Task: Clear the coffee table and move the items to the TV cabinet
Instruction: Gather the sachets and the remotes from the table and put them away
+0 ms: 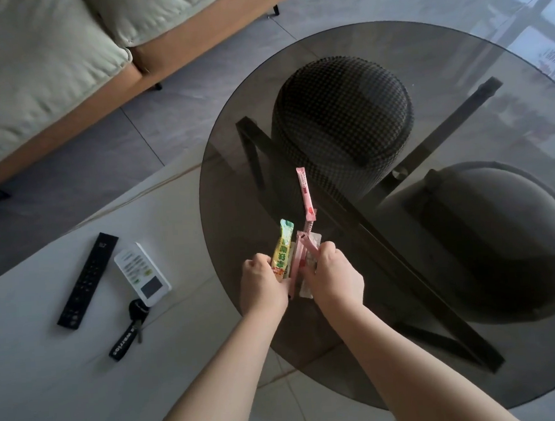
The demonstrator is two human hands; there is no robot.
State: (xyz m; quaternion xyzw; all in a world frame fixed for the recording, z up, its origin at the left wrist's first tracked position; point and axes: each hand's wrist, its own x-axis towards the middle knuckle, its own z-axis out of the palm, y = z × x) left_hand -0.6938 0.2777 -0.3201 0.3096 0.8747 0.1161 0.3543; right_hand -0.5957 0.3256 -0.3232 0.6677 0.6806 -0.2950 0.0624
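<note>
Over the near left edge of the round smoked-glass coffee table [456, 66], my left hand [263, 285] grips a yellow-green snack packet [284, 249] together with a pink stick packet [297, 261]. My right hand [333, 272] pinches another pink stick packet [311, 245] beside a clear wrapper [308, 288]. A long pink stick packet [305, 193] reaches up and away from the bundle over the glass. On the lower white tabletop [51, 374] to the left lie a black remote [89, 279], a white remote [142, 273] and keys on a black strap [128, 332].
A sofa with pale green cushions [45, 62] on a tan base stands at the upper left, across a strip of grey tiled floor. Under the glass sit two dark round stools [342, 120] and the table's black frame [387, 245].
</note>
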